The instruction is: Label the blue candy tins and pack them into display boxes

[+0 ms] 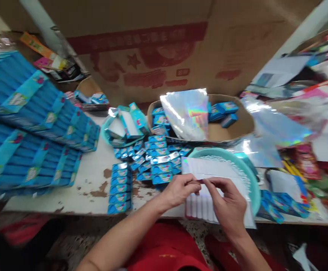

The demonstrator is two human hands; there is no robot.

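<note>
My left hand point(180, 190) and my right hand point(228, 203) meet fingertip to fingertip, both pinched. Whatever small thing lies between the fingertips is too small and blurred to name. Beneath them, white folded sheets point(247, 212) with ridges rest over a round teal basin point(255, 188). Many small white pieces point(241, 171) line the inside of that basin. Left of my hands, small blue boxes point(161, 168) are heaped on the table, and a neat row of blue boxes point(120, 188) stands near the front edge.
Tall stacks of banded blue packs point(39, 101) fill the left. Behind, a cardboard tray point(244, 128) holds blue boxes and a shiny holographic sheet point(188, 114). A smaller teal basin point(105, 130) holds cartons. More blue boxes point(282, 205) and clear wrap point(276, 124) lie to the right.
</note>
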